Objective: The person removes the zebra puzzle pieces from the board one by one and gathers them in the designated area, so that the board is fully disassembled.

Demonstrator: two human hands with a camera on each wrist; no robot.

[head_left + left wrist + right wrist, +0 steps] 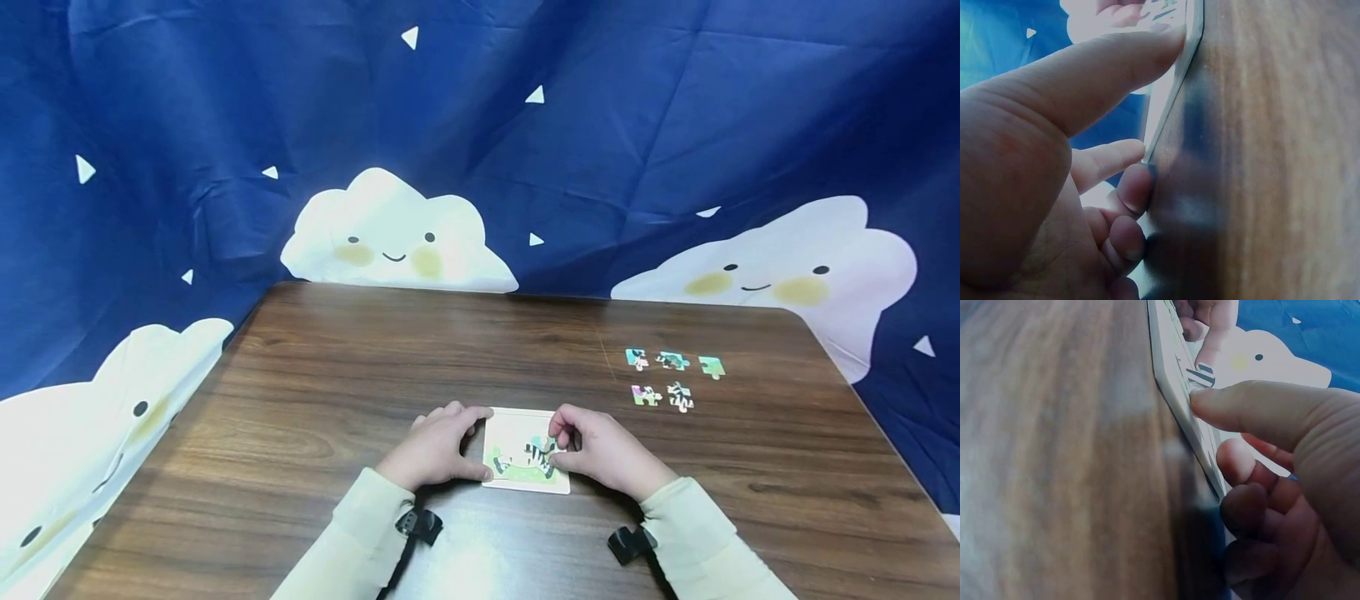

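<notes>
A small, pale-rimmed puzzle board (513, 423) with green and zebra-striped picture parts lies flat on the table. My left hand (438, 444) rests at its left side, index fingertip by the far corner and thumb on the near corner. In the left wrist view, the thumb (1116, 59) lies fairly straight against the board, other fingers loosely bent on the table. My right hand (603, 450) pinches a zebra-striped puzzle piece (1202, 376) over the board's right side. That piece is mostly hidden by the thumb and index finger.
Several loose puzzle pieces (672, 361) lie in two rows toward the back right of the brown wooden table (337, 375). A blue curtain (480, 100) with smiling clouds hangs behind. Black straps with small devices (420, 525) sit on both wrists.
</notes>
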